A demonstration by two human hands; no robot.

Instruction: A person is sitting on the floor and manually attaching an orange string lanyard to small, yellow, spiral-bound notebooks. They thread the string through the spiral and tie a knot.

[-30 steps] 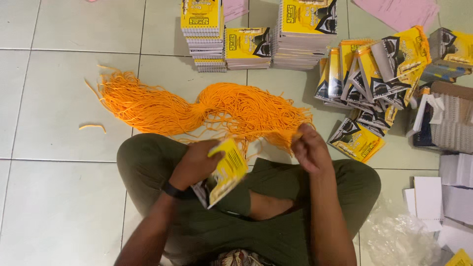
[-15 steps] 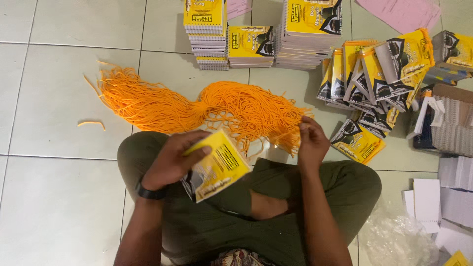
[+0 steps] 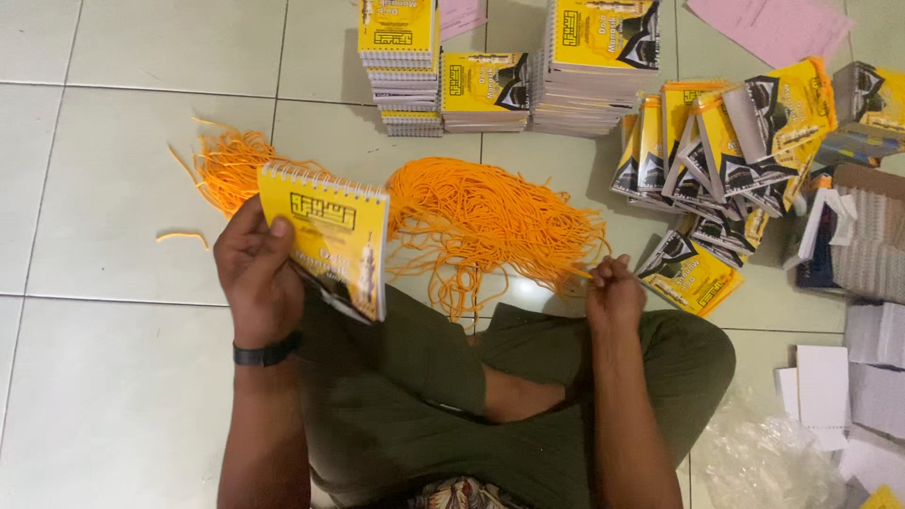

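Observation:
My left hand (image 3: pixel 255 273) grips a small yellow spiral-bound booklet (image 3: pixel 330 236), held up in front of me with its wire spine at the top. My right hand (image 3: pixel 613 292) reaches into the near edge of a big heap of orange cords (image 3: pixel 471 217) on the tiled floor, fingertips pinched on a strand. I sit cross-legged in olive-green trousers, a dark band on my left wrist.
Three stacks of the same yellow booklets (image 3: pixel 490 66) stand at the back. A loose pile of booklets (image 3: pixel 726 160) leans at the right, one lying flat (image 3: pixel 693 273). Pink sheets (image 3: pixel 773 28), white cards (image 3: pixel 820 386) and clear plastic wrap (image 3: pixel 764 462) lie at the right.
My left hand has lifted the booklet up and to the left, turning its cover toward me. My right hand has stayed at the edge of the cords, pinching a strand.

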